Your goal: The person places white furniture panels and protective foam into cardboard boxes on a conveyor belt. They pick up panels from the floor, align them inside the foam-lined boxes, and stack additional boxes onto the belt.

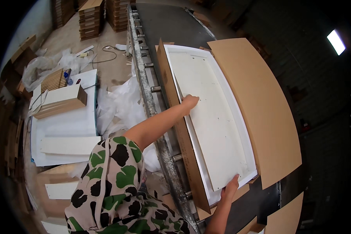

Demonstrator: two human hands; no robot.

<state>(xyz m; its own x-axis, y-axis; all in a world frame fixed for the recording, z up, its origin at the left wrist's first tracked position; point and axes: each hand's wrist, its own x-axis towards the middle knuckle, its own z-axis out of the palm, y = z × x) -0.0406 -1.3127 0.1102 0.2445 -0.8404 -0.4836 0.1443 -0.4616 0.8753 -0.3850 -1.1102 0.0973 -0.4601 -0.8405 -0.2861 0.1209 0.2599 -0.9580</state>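
A long white panel (211,121) with small drilled holes lies slightly askew inside an open cardboard box (191,175). White foam lining (249,156) shows around it along the box's inner walls. My left hand (190,102) holds the panel's left long edge about midway, fingers curled over it. At the near end, my right hand (230,187) grips the panel close to its near right corner. The box's wide brown flap (261,109) is folded out to the right. Whatever lies under the panel is hidden.
The box rests on a dark conveyor (163,23) with a worn metal side rail (144,85). To the left, stacked white boards (62,99) sit on a white sheet (84,124). Crumpled plastic wrap (121,103) covers floor beside the rail. Flat cardboard stacks (91,21) stand farther back.
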